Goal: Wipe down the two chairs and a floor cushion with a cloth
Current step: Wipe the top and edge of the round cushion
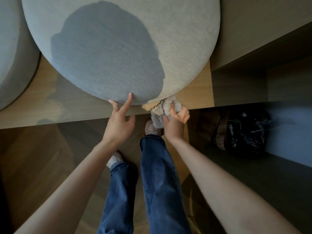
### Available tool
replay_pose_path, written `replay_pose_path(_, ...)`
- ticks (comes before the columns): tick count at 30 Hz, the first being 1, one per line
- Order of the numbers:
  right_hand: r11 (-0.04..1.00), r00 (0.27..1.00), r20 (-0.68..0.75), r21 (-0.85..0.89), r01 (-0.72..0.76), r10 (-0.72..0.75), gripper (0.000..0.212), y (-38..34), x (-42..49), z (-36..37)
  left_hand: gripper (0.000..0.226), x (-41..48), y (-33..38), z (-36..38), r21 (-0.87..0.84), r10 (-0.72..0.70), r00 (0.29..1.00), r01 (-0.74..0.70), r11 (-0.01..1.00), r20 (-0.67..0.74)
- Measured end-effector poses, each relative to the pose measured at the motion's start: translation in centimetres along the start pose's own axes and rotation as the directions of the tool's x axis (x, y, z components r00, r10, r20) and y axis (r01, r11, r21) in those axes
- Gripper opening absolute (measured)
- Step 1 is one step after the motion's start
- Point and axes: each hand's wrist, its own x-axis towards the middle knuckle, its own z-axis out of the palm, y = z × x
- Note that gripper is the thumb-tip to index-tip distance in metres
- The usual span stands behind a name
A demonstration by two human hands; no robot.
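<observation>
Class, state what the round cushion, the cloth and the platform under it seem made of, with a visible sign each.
Cushion: matte woven fabric; fine ribbed weave. Cloth: fluffy pile, perhaps microfibre; tufted bunches. Platform: wood or laminate, smooth; grain lines, faint sheen.

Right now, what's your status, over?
Status: left hand touching round grey fabric cushion at near rim, index finger straight. Right hand grips crumpled beige fluffy cloth at same rim. Nothing lying on cushion.

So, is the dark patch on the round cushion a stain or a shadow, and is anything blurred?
Head view: the patch on the cushion looks like the person's own shadow; straight edges bend from the wide lens; the cloth in the right hand is slightly soft.
</observation>
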Motion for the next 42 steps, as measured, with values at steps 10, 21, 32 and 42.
replay_pose_path(10,0.987,0.990,-0.017,-0.085,-0.138,0.137,0.050,4.2,12.7,-9.1,0.071,0.5,0.1,0.9,-0.016,0.011,1.000,-0.011,1.000,0.001)
replay_pose_path(21,0.981,0.979,-0.070,-0.006,-0.193,0.192,0.049,2.6,10.2,-6.9,0.067,0.5,0.0,0.4,-0.057,-0.043,0.999,0.045,0.997,0.025)
replay_pose_path(32,0.983,0.987,0.087,-0.139,-0.121,0.134,0.052,-2.2,-0.5,0.0,0.061,-2.4,-4.5,-2.5,-0.116,0.009,1.000,-0.006,0.993,0.030)
replay_pose_path(42,0.982,0.966,0.255,-0.169,0.083,-0.038,0.047,-10.8,-6.3,6.9,0.056,-6.8,-10.5,-6.6,-0.189,-0.006,0.992,-0.019,0.982,-0.130)
